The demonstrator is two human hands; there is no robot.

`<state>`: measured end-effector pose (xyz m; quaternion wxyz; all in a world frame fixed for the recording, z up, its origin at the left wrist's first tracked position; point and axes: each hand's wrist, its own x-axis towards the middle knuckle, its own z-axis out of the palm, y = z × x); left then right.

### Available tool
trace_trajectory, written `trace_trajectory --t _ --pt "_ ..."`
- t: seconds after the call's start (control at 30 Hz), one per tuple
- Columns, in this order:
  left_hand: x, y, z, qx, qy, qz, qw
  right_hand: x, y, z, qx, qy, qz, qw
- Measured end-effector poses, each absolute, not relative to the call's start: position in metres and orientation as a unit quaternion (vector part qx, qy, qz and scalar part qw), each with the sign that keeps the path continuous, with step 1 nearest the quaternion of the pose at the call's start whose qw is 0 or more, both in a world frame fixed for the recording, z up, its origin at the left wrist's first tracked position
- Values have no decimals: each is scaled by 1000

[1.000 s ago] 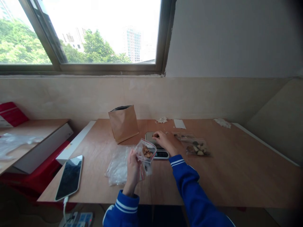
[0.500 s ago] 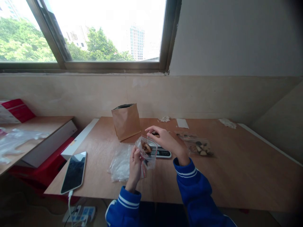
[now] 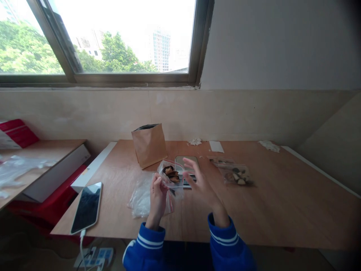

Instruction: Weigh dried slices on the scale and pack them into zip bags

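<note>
My left hand grips a small clear zip bag with brown pieces inside, holding it up above the table. My right hand hovers just right of the bag's mouth, fingers spread and nothing in them. Behind the bag lies a small kitchen scale with a bare plate. Under my left hand is a heap of empty clear bags. A filled bag of mixed pieces lies to the right of the scale.
A brown paper bag stands open at the back of the wooden table. A phone on a cable lies at the left edge. Paper scraps sit near the wall. A second desk is to the left.
My right hand left the scale, came to the bag's mouth, then drew back with its fingers spread. The left hand raised the bag slightly.
</note>
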<state>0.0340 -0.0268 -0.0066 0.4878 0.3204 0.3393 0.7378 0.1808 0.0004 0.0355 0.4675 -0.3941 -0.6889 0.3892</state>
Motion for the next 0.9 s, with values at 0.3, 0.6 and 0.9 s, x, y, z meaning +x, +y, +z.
trace_trajectory --t 0.3,0.6,0.9 --pt "40 -35 -4 343 331 708 522 160 -21 -8 -357 -613 486 510" --pt "15 -37 -12 413 514 701 273 183 -24 6 -449 -550 385 589" --pt "26 -26 -4 485 483 609 401 180 -23 -7 -483 -584 291 584"
